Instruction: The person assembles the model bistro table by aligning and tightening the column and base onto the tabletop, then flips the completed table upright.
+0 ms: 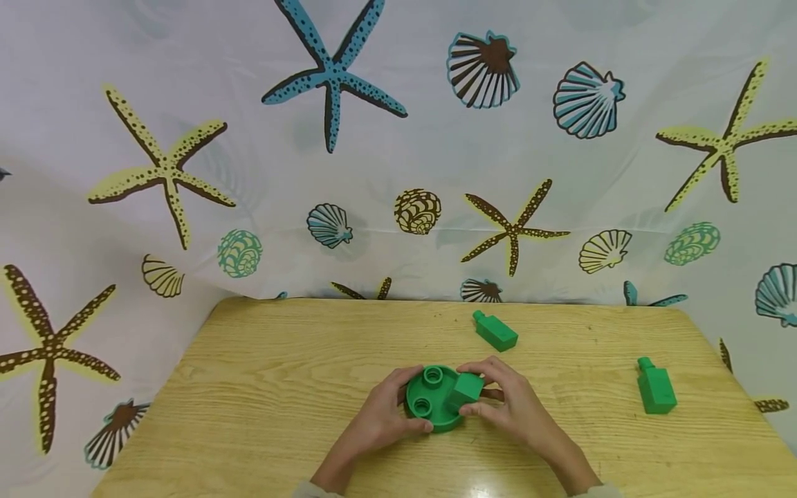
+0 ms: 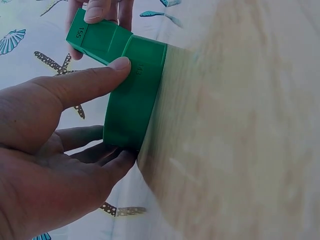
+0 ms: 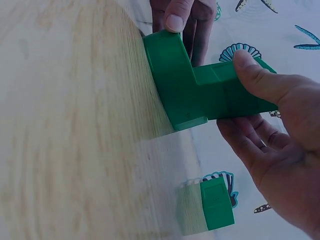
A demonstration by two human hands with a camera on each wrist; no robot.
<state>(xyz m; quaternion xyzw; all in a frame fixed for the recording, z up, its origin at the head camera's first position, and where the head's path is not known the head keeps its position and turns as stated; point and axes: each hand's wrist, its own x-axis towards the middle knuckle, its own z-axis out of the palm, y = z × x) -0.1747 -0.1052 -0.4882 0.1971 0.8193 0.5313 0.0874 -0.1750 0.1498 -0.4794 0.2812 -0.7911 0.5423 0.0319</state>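
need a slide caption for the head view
Left hand holds a round green base, right hand grips a green block at its right side; two more blocks lie on the table.

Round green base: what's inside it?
Inside the round green base: two ring-shaped sockets. A green block, gripped by the right hand, rises at its right side; whatever lies under the block is covered.
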